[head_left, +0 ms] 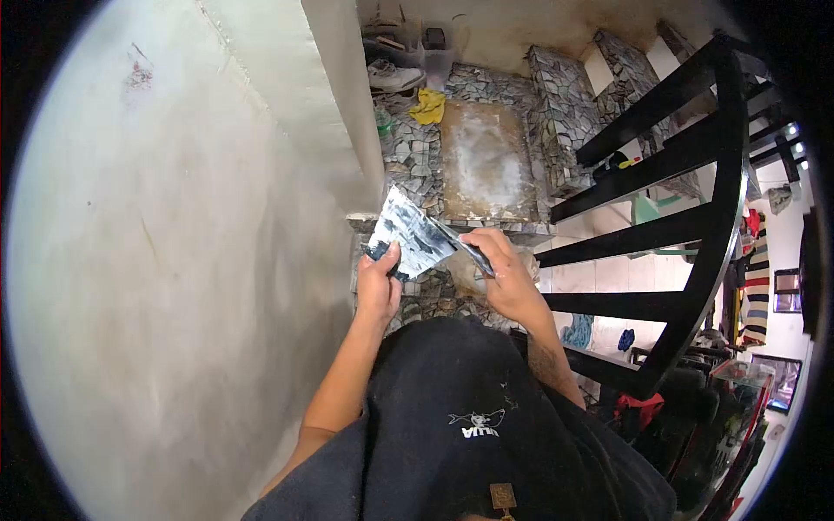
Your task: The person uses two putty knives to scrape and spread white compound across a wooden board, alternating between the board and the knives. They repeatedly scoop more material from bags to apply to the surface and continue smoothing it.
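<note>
My left hand [380,282] grips a flat, wide putty spreader [408,233] at its dark lower edge, the thumb lying on top. White paste is smeared over its shiny face. In my right hand [506,276] is a putty knife [460,241], seen nearly edge-on, with the fingers wrapped around it. Its thin blade meets the right side of the spreader. Both tools are held in front of my body, above the stone-patterned steps.
A board [488,163] with white smears lies on the landing. Beside it are a yellow cloth [427,107] and shoes [395,76]. The plastered wall [191,260] rises on the left; a black railing [621,236] borders the right.
</note>
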The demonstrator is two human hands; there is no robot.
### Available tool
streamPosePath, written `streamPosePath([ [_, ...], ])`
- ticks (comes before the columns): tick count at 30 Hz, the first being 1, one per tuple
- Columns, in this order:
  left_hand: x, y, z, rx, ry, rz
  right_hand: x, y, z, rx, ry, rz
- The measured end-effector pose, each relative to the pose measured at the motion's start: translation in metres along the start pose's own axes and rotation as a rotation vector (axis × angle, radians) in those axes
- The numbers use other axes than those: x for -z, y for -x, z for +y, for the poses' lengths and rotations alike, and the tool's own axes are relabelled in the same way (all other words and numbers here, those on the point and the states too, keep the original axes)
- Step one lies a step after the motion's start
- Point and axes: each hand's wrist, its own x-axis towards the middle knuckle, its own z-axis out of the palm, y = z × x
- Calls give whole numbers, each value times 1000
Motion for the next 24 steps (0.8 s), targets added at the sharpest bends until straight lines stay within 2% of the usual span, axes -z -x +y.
streamPosePath([
  [5, 20, -28, -33, 39, 57, 74, 20, 17, 27, -142, 54, 36],
  [6, 44, -46, -51, 61, -118, 70, 23, 25, 43, -184, 71, 31],
  [9, 89, -80, -93, 153, -316, 148, 24, 68, 94, -428, 134, 24],
  [11, 106, -91, -98, 296, -424, 115, 35, 102, 110, -506, 104, 60],
  [14, 85, -88, -102, 397, -568, 113, 53, 146, 124, -606, -46, 174],
  [17, 56, -91, -102, 438, -644, 46, 66, 177, 140, -824, 66, 220],
  [18, 53, -93, -108, 452, -659, 25, 62, 189, 155, -817, -5, 317],
  [21, 58, -104, -133, 482, -672, -4, 58, 207, 181, -891, 132, 347],
  [22, 47, -97, -138, 489, -679, 3, 78, 193, 170, -1008, -24, 188],
  [24, 23, -85, -139, 527, -658, -41, 91, 186, 169, -762, 198, 256],
])
